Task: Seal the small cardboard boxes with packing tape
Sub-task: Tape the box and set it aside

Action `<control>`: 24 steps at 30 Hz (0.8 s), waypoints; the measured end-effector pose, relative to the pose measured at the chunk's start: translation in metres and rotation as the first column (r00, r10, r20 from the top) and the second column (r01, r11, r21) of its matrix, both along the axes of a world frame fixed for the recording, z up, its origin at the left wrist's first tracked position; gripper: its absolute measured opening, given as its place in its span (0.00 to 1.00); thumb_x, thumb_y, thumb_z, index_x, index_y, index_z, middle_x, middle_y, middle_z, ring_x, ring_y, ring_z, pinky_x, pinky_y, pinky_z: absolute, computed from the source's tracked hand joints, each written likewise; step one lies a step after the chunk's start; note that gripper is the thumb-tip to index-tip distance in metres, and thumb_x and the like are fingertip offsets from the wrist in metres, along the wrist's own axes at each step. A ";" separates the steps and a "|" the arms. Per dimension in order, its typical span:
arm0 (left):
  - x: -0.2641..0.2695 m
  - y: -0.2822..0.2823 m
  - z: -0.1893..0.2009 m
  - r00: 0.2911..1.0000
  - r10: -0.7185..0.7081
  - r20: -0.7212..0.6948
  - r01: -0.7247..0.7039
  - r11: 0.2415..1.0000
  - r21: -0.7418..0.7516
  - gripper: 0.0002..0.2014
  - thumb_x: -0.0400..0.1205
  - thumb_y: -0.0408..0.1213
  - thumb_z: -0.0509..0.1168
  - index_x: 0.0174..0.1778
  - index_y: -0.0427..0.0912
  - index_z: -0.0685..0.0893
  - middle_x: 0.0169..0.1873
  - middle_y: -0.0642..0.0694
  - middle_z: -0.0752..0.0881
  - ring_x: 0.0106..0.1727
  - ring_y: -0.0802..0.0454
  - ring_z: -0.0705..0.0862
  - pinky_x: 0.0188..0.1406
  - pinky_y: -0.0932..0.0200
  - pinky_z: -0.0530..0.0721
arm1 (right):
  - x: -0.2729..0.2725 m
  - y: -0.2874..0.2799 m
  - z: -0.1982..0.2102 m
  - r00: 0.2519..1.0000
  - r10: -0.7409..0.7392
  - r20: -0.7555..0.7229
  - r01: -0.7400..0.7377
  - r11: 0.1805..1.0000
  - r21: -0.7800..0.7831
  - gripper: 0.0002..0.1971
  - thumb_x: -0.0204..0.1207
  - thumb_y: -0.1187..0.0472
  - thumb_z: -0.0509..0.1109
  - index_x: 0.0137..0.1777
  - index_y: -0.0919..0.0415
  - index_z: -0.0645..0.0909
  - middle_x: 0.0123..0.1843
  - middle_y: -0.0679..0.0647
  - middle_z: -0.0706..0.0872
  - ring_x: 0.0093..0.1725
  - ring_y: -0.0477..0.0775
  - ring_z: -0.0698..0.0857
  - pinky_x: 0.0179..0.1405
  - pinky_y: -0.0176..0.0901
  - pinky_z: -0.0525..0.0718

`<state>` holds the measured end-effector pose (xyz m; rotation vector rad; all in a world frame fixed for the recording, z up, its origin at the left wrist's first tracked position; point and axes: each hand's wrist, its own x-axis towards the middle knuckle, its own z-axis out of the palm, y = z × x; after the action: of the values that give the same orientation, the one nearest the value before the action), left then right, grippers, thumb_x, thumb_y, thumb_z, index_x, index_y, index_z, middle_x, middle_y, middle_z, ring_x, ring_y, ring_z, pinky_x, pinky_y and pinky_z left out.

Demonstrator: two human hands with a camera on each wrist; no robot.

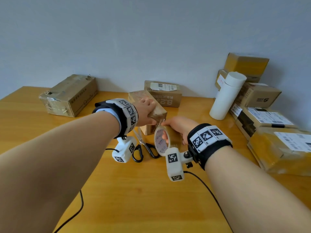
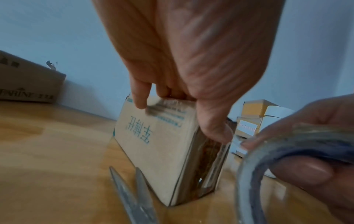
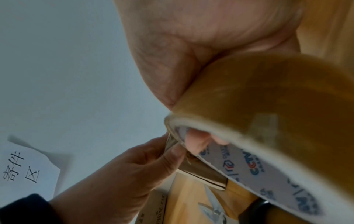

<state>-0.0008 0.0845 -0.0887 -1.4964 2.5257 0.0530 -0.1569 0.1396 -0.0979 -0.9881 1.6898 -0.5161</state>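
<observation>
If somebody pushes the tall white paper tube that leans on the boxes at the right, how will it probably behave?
The tall white paper tube stands tilted against the stacked cardboard boxes, so a sideways push would likely topple it. Being round, it would then probably roll on the smooth wooden table. It looks hollow at its open top, so probably light.

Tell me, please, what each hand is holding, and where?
Right hand holds the tape roll, fingers through its core; left hand grips the small box at its near top end.

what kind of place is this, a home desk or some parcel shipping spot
Probably a small parcel-sending station. Labelled, taped parcels are stacked on the wooden table against the wall; a paper sign reads "sending area" in Chinese; the right hand holds packing tape.
</observation>
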 end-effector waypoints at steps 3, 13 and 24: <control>-0.002 0.005 -0.002 1.000 0.011 -0.029 -0.010 0.999 0.051 0.39 0.87 0.52 0.59 0.86 0.63 0.39 0.88 0.42 0.41 0.88 0.41 0.39 0.82 0.34 0.57 | 0.003 0.001 0.001 0.999 0.025 -0.033 -0.025 1.000 0.001 0.20 0.88 0.51 0.64 0.64 0.69 0.82 0.38 0.59 0.89 0.42 0.60 0.87 0.69 0.59 0.84; 0.010 0.011 0.003 0.966 0.024 -0.259 0.016 0.988 0.151 0.38 0.87 0.39 0.63 0.85 0.68 0.49 0.88 0.50 0.44 0.88 0.48 0.40 0.84 0.41 0.45 | -0.010 0.014 0.008 0.998 0.018 -0.057 -0.022 0.997 -0.078 0.21 0.82 0.40 0.70 0.40 0.57 0.89 0.32 0.49 0.87 0.28 0.47 0.82 0.41 0.41 0.85; 0.020 0.006 0.086 0.635 0.254 -0.730 0.019 0.939 0.343 0.21 0.90 0.37 0.58 0.79 0.60 0.73 0.71 0.51 0.78 0.72 0.45 0.76 0.50 0.45 0.91 | -0.015 0.024 0.101 0.843 0.080 0.532 0.176 0.893 -0.414 0.13 0.82 0.45 0.71 0.51 0.55 0.86 0.34 0.48 0.85 0.31 0.45 0.85 0.43 0.45 0.86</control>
<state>0.0194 0.0908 -0.0024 -1.7335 2.7555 1.3461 -0.1722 0.1634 0.0027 -0.9983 1.1008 -1.1479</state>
